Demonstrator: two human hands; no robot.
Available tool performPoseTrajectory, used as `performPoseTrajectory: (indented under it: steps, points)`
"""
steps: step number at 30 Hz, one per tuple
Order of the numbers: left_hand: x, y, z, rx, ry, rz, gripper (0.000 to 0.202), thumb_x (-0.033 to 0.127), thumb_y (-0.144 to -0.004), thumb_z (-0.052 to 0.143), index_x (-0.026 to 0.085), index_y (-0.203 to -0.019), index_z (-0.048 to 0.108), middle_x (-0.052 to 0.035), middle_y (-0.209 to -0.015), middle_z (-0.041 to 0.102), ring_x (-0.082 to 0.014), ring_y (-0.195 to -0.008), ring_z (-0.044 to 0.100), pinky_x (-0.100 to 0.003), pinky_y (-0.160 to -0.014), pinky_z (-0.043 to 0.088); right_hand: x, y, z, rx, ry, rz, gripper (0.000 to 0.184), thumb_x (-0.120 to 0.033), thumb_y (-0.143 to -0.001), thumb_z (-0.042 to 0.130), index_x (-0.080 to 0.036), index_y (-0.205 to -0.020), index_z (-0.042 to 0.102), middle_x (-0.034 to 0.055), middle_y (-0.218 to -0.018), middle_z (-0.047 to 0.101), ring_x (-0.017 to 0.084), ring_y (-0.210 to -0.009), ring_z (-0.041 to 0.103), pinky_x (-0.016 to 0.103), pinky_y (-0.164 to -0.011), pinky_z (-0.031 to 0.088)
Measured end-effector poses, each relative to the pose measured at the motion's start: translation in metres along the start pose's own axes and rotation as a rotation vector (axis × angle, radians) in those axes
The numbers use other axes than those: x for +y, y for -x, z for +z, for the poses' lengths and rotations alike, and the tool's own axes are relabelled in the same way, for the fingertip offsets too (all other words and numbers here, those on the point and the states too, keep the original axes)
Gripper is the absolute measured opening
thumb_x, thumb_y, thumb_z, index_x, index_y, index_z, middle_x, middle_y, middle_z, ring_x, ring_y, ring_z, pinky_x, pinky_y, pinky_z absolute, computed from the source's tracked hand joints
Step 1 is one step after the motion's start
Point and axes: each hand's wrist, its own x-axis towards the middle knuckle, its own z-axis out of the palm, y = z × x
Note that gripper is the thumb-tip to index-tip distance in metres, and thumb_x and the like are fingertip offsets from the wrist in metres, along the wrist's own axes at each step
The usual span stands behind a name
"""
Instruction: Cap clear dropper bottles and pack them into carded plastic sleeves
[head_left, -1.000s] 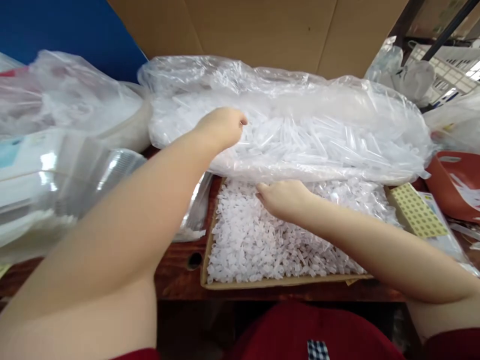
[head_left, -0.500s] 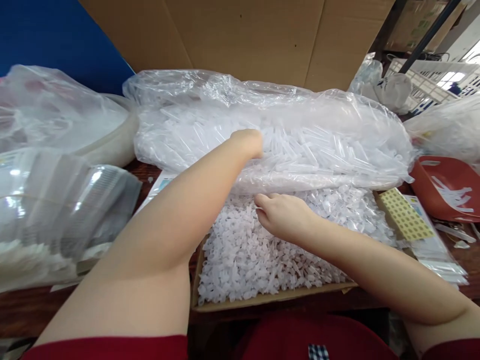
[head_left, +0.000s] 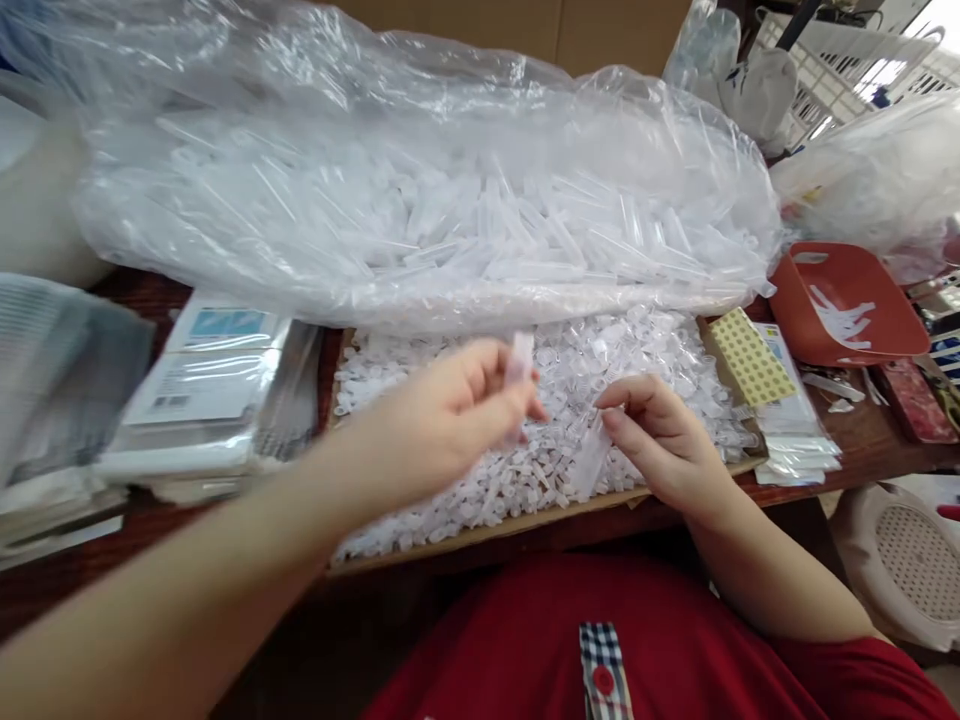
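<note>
My left hand (head_left: 457,410), blurred by motion, is closed on a translucent plastic tube (head_left: 522,352) that stands up between thumb and fingers. To its right, my right hand (head_left: 667,445) pinches a clear plastic piece (head_left: 592,458) hanging down from the fingertips; its exact kind is unclear. Both hands are over a shallow cardboard box (head_left: 517,522) filled with small translucent plastic pieces (head_left: 465,510). Behind the box lies a large clear plastic bag (head_left: 450,300), open toward me, full of loose translucent tubes (head_left: 540,230).
Packs of printed clear pouches (head_left: 217,370) lie at the left. On the right are a yellow dotted sheet (head_left: 752,357), more pouches (head_left: 802,435) and a red-brown basket (head_left: 847,300) with white strips. A beige stool (head_left: 911,560) stands below the table's right side.
My left hand has come out of the big bag and now holds a tube over the box. My right hand has moved right, a clear piece showing in its fingers. The view has shifted down.
</note>
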Motion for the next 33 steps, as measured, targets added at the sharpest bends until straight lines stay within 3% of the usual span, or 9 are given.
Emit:
performPoseTrajectory:
  steps: [4,8,12,15,20,24,33]
  points:
    - [-0.040,0.031,0.053,-0.209,0.664,-0.237,0.023,0.042,-0.084,0.065,0.022,-0.095,0.063,0.0005,-0.082,0.074,-0.0138,-0.075,0.070,-0.024,-0.071,0.054,-0.005,-0.002,0.002,-0.205,0.040,-0.055,0.005,-0.023,-0.093,0.050,-0.021,-0.095,0.054,-0.0010,-0.079,0.059,0.010,-0.067,0.053,0.023,-0.061,0.041]
    - [-0.048,0.033,0.073,-0.262,1.036,-0.405,0.026,0.034,-0.079,0.072,0.019,-0.099,0.065,-0.0063,-0.082,0.078,-0.0188,-0.070,0.075,-0.021,-0.058,0.055,-0.006,-0.009,0.009,-0.338,0.080,0.037,0.010,-0.025,-0.094,0.046,-0.019,-0.093,0.054,-0.0018,-0.075,0.060,0.010,-0.067,0.054,0.022,-0.062,0.041]
    - [-0.046,0.030,0.074,-0.249,1.131,-0.421,0.010,0.020,-0.079,0.073,0.015,-0.088,0.071,-0.0067,-0.077,0.078,-0.0161,-0.070,0.074,-0.017,-0.057,0.055,-0.006,-0.010,0.016,-0.328,0.117,0.205,0.013,-0.028,-0.093,0.044,-0.019,-0.093,0.054,-0.0027,-0.073,0.059,0.010,-0.063,0.053,0.022,-0.060,0.040]
    - [-0.047,0.031,0.076,-0.269,1.162,-0.418,0.011,0.019,-0.076,0.076,0.015,-0.086,0.073,-0.0054,-0.076,0.078,-0.0146,-0.068,0.073,-0.017,-0.057,0.056,-0.008,-0.009,0.019,-0.332,0.152,0.247,0.013,-0.027,-0.092,0.043,-0.019,-0.093,0.054,-0.0033,-0.069,0.057,0.010,-0.061,0.053,0.023,-0.059,0.039]
    - [-0.051,0.034,0.079,-0.242,1.192,-0.407,0.015,0.023,-0.073,0.080,0.014,-0.082,0.073,-0.0052,-0.075,0.077,-0.0165,-0.071,0.074,-0.020,-0.063,0.058,-0.005,-0.008,0.017,-0.322,0.069,0.343,0.031,-0.035,-0.090,0.048,-0.017,-0.115,0.049,-0.0063,-0.063,0.051,0.011,-0.056,0.052,0.023,-0.055,0.039]
    - [-0.052,0.039,0.077,-0.254,1.192,-0.443,0.017,0.022,-0.073,0.080,0.014,-0.085,0.072,-0.0070,-0.077,0.078,-0.0186,-0.074,0.075,-0.021,-0.064,0.058,-0.002,-0.005,0.018,-0.321,-0.020,0.413,0.026,-0.042,-0.088,0.053,-0.018,-0.099,0.055,-0.0027,-0.070,0.057,0.011,-0.060,0.054,0.023,-0.055,0.042]
    - [-0.052,0.045,0.079,-0.217,1.251,-0.453,0.010,0.015,-0.078,0.074,0.013,-0.088,0.072,-0.0087,-0.075,0.078,-0.0194,-0.072,0.076,-0.021,-0.063,0.059,-0.003,0.007,0.034,-0.224,0.202,0.293,0.020,-0.036,-0.090,0.048,-0.018,-0.092,0.057,0.0013,-0.076,0.064,0.015,-0.068,0.060,0.026,-0.060,0.043]
